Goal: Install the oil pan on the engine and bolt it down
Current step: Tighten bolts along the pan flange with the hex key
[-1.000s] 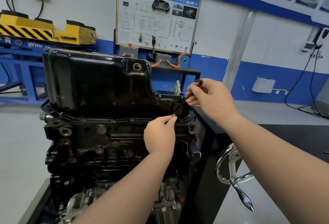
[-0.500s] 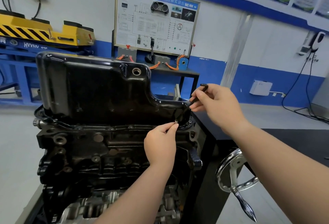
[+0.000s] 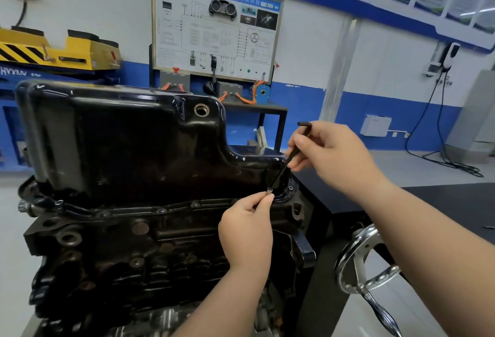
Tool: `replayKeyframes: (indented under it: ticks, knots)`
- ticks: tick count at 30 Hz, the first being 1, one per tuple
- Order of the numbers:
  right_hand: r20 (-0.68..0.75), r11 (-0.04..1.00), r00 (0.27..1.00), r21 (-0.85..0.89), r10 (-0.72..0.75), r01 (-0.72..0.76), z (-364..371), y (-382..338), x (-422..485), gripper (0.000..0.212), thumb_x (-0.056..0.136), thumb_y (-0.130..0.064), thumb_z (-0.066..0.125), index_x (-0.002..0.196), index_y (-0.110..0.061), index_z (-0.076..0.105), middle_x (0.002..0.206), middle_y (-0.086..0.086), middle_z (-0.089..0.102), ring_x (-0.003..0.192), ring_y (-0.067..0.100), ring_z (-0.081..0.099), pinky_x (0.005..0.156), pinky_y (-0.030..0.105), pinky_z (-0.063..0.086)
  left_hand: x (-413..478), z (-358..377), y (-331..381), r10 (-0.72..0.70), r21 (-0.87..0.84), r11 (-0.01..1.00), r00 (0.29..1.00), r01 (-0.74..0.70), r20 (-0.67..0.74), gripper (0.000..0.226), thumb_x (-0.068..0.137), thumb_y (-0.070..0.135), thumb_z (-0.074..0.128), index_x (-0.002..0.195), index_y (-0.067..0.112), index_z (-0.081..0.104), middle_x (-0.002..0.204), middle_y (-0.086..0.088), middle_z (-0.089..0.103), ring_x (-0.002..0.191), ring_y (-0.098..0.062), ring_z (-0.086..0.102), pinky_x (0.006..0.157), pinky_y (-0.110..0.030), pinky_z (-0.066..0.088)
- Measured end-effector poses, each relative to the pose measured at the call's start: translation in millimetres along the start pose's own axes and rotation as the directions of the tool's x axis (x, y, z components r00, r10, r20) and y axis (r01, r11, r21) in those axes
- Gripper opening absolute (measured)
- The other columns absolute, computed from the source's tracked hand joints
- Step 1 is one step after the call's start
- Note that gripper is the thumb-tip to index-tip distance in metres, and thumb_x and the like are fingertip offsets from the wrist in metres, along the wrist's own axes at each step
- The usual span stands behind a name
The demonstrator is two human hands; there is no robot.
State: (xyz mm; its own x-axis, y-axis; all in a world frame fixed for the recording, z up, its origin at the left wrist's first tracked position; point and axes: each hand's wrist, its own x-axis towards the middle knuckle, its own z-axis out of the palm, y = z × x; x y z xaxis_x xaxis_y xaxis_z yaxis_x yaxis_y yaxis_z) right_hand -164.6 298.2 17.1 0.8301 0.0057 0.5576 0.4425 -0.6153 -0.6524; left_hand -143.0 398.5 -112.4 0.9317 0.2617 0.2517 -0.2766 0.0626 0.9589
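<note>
The black oil pan (image 3: 128, 143) sits on the engine (image 3: 134, 251) at nine o'clock in the view, and at its four-o'clock flange corner the left hand (image 3: 246, 232) pinches a small bolt (image 3: 270, 191). From two o'clock the right hand (image 3: 329, 154) grips a black hex key (image 3: 280, 173) whose tip meets the bolt head; the left fingers hide the flange beneath. A chrome handwheel (image 3: 361, 264) stands at five o'clock.

oil pan (image 3: 120, 143) is finished glossy black | bolt (image 3: 270, 191) is seen silver | lift (image 3: 53, 50) at 10 o'clock is painted yellow, black-striped
</note>
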Motion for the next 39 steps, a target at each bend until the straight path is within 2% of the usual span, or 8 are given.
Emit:
replayKeyframes:
  ticks: [5,8,12,16,21,30,32,39]
  knots:
    - [0.037,0.999,0.999,-0.042,0.026,-0.024,0,3,5,0.023,0.096,-0.011,0.047,0.078,-0.009,0.06,0.073,0.003,0.069,0.06,0.013,0.067,0.062,0.024,0.058,-1,0,2,-0.012,0.025,1.0,1.0,0.012,-0.01,0.009,0.081,0.034,0.069,0.077,0.042,0.069,0.072,0.021,0.069,0.071,0.005,0.063,0.065,-0.013,0.05]
    - [0.072,0.999,0.997,-0.04,0.032,-0.029,-2,2,11,0.022,0.095,-0.011,0.049,0.077,-0.009,0.062,0.072,0.002,0.069,0.061,0.015,0.068,0.061,0.023,0.058,-2,2,3,-0.016,0.012,1.0,0.999,0.017,-0.027,0.005,0.081,0.033,0.069,0.081,0.038,0.071,0.069,0.024,0.067,0.068,0.007,0.062,0.061,-0.01,0.045]
    - [0.073,0.996,0.997,0.081,0.04,-0.046,3,6,13,0.022,0.094,-0.012,0.052,0.076,-0.01,0.065,0.065,-0.003,0.067,0.057,0.013,0.067,0.058,0.022,0.057,-5,4,3,-0.003,0.011,1.0,0.998,0.004,-0.06,0.006,0.082,0.034,0.067,0.081,0.039,0.069,0.061,0.023,0.064,0.06,0.006,0.06,0.056,-0.01,0.043]
    - [0.113,0.96,0.986,0.241,0.119,-0.144,8,16,14,0.021,0.095,-0.008,0.05,0.079,-0.011,0.064,0.071,-0.002,0.072,0.058,0.011,0.067,0.057,0.02,0.055,-5,6,2,0.007,0.051,0.999,0.996,-0.002,-0.093,0.004,0.083,0.037,0.066,0.085,0.037,0.069,0.052,0.018,0.059,0.052,0.001,0.057,0.057,-0.013,0.043]
    - [0.229,0.961,0.967,0.222,0.115,-0.167,12,24,15,0.024,0.095,0.0,0.046,0.084,-0.012,0.064,0.072,-0.001,0.072,0.062,0.011,0.068,0.06,0.021,0.056,-5,5,2,0.025,0.117,0.993,0.996,-0.014,-0.089,0.007,0.083,0.038,0.065,0.089,0.038,0.069,0.05,0.022,0.054,0.049,0.003,0.052,0.052,-0.015,0.04]
    - [0.128,0.967,0.991,0.246,0.042,-0.072,18,28,12,0.015,0.092,-0.006,0.055,0.083,-0.011,0.065,0.068,0.001,0.07,0.056,0.01,0.066,0.056,0.021,0.056,4,-9,12,0.057,0.325,0.942,0.995,-0.08,0.08,0.015,0.086,0.036,0.062,0.099,0.034,0.07,0.047,0.029,0.052,0.046,0.01,0.049,0.041,-0.01,0.031]
    - [0.107,0.963,0.994,0.261,0.037,-0.064,21,29,10,0.011,0.09,-0.007,0.058,0.083,-0.011,0.066,0.068,0.003,0.071,0.056,0.012,0.066,0.056,0.022,0.056,7,-13,15,0.059,0.389,0.916,0.991,-0.101,0.118,0.017,0.086,0.038,0.062,0.101,0.035,0.07,0.046,0.017,0.053,0.045,0.008,0.05,0.037,-0.008,0.029]
    - [0.058,0.956,0.998,0.29,0.031,-0.046,29,30,11,0.016,0.086,-0.01,0.064,0.072,-0.012,0.061,0.068,0.003,0.071,0.054,0.014,0.067,0.053,0.023,0.055,25,-25,38,-0.002,0.567,0.805,0.955,-0.174,0.296,0.019,0.084,0.04,0.063,0.102,0.036,0.068,0.053,0.018,0.053,0.048,0.002,0.052,0.044,-0.015,0.035]
